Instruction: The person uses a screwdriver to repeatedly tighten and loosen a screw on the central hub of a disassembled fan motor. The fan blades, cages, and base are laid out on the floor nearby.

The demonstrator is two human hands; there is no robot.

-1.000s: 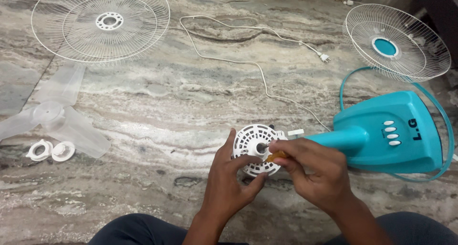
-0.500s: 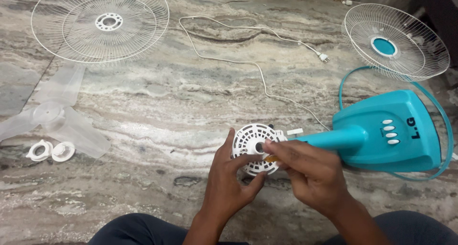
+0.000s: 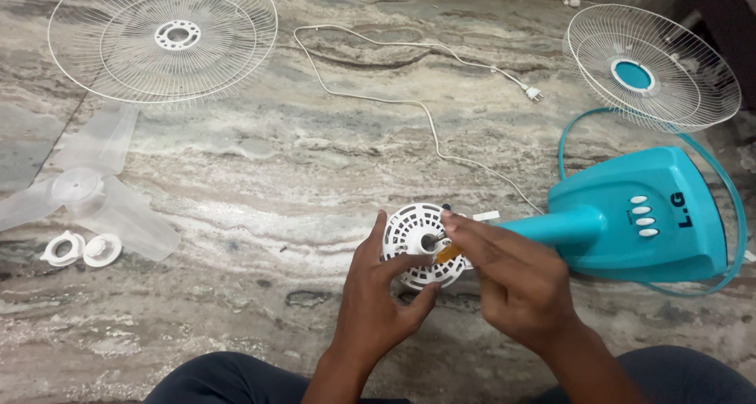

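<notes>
hands (image 3: pixel 457 294) crowding motor housing (image 3: pixel 421 245), open floor (image 3: pixel 260 176) leftward

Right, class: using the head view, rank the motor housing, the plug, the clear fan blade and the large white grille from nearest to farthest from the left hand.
1. Motor housing: touching the left hand, at its fingertips.
2. Plug: up and to the right, at the cord's end.
3. Clear fan blade: far left on the floor.
4. Large white grille: top left corner, beyond the blade.
</notes>
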